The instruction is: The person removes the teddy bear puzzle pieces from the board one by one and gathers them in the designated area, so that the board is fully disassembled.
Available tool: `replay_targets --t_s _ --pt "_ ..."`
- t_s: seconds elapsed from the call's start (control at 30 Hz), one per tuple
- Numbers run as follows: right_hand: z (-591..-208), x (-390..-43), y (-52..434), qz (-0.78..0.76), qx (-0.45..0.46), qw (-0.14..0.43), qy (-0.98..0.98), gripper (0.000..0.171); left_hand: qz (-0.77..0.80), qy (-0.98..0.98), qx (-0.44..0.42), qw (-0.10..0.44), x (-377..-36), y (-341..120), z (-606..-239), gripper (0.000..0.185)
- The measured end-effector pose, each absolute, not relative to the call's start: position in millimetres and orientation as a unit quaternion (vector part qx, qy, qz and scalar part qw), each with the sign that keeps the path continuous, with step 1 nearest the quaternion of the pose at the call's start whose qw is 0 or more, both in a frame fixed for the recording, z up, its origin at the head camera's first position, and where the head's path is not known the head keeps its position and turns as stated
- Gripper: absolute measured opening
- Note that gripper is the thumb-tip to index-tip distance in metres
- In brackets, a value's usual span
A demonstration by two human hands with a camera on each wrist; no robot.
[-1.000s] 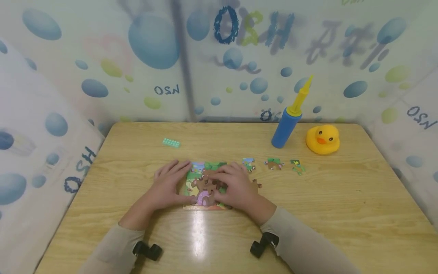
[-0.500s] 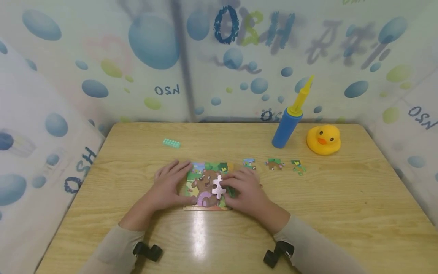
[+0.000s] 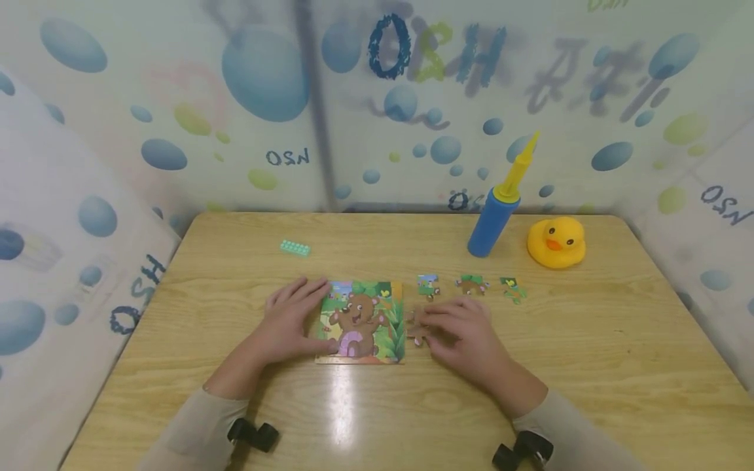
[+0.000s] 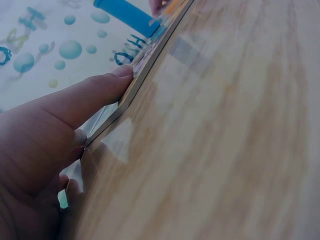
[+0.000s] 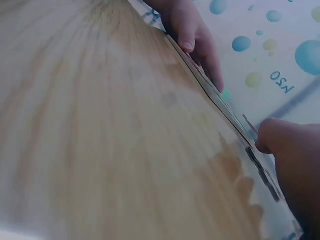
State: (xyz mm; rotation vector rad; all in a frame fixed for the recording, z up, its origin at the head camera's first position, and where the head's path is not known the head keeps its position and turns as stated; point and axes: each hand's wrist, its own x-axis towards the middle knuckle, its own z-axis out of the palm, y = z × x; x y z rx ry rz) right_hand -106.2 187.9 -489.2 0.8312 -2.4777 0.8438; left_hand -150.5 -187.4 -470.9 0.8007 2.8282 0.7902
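1. Puzzle board, a square cardboard jigsaw with a brown bear picture (image 3: 360,322), lies flat on the wooden desk (image 3: 589,366), in front of the blue-and-yellow air pump (image 3: 497,209).
2. Left hand (image 3: 291,320) rests with relaxed, straight fingers against the board's left edge, steadying it.
3. Right hand (image 3: 462,330) pinches a brown jigsaw piece (image 3: 417,325) lying just right of the board.
4. Judged step: taking pieces out. Three small pieces (image 3: 471,284) lie right of the board, so the next move probably calls for setting this one beside them.

Bare table (image 3: 589,353) lies open right of the hands; pump (image 3: 493,219), duck (image 3: 556,242) and loose pieces (image 3: 471,284) crowd the far side
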Motion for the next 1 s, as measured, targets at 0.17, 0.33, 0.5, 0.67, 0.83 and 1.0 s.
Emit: replay_targets --t_s 0.17,0.33,0.5,0.67,0.83,1.0 --pt "-490 -103 206 0.287 0.284 0.199 -0.893 0.035 0.26 0.928 0.263 0.05 -150 -187 -471 0.115" --pt "-492 -100 225 0.282 0.278 0.201 -0.896 0.031 0.259 0.928 0.263 0.052 -151 -187 -471 0.115" --pt "-493 -95 239 0.286 0.276 0.212 -0.893 0.028 0.256 0.929 0.264 0.051 -152 -186 -470 0.115" --pt "-491 -90 251 0.289 0.269 0.219 -0.892 0.025 0.256 0.928 0.264 0.053 -152 -185 -470 0.115" --pt "-489 -82 259 0.283 0.243 0.2 -0.906 0.031 0.257 0.929 0.262 0.055 -152 -186 -470 0.115" --pt "-490 -78 266 0.268 0.216 0.177 -0.922 0.036 0.256 0.93 0.259 0.055 -151 -187 -471 0.115"
